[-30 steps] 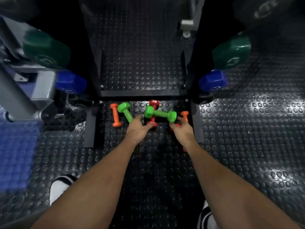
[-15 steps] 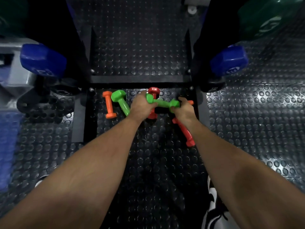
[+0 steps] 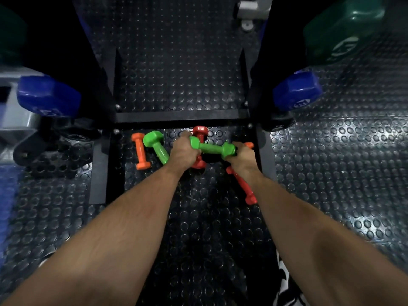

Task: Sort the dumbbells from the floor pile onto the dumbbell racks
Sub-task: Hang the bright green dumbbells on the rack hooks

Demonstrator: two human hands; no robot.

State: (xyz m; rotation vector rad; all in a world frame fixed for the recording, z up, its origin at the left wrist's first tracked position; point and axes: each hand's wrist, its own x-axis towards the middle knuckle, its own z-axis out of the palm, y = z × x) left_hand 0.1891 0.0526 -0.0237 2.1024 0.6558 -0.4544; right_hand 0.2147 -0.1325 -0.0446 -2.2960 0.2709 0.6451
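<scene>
On the floor, by the rack (image 3: 181, 117): small dumbbells lie in a pile.
Green bar (image 3: 212, 148): on top, lying across the red one (image 3: 199, 149).
Left hand (image 3: 182, 151): fingers curled at the green bar's left end; which bar they hold cannot be told.
Right hand (image 3: 241, 156): fingers curled at its right end, near the long red one (image 3: 242, 184); what it holds cannot be told.
Others: orange one (image 3: 140, 150) and a second green one (image 3: 157, 146) sit to the left.
Do it well: lift straight up, keep it level, don't knock the pile.

Markings blurred — none legible
</scene>
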